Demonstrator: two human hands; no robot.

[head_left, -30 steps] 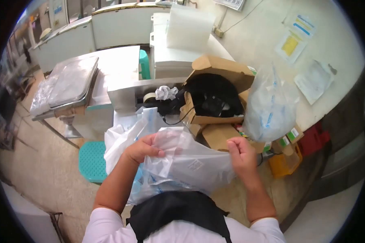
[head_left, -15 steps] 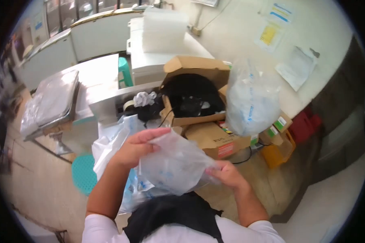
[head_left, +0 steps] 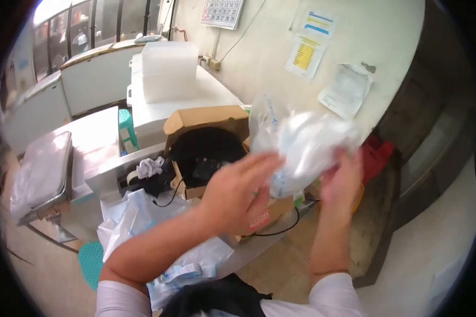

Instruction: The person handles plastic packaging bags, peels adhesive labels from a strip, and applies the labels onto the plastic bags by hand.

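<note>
A crumpled translucent plastic bag [head_left: 314,140], smeared by motion, is up in front of the large clear plastic bag [head_left: 264,119] with blue print. My right hand [head_left: 342,177] grips its right side, fingers blurred and bent against the plastic. To its left, my left hand [head_left: 243,190] has its fingers stretched out and thumb apart, fingertips at the bag's left edge; whether they touch it I cannot tell. Below my left forearm lie white and clear plastic bags [head_left: 190,259] with blue print.
An open cardboard box [head_left: 206,113] with black contents stands behind my left hand. To the left are a metal tray [head_left: 47,164] wrapped in plastic and a teal stool [head_left: 91,264]. A white chest [head_left: 211,87] bears a translucent bin [head_left: 169,71]. A red container [head_left: 378,158] stands right.
Both hands have moved up and right, from the bag stretched before my body to the large clear bag. My left hand has come off the bag's corner and its fingers have straightened.
</note>
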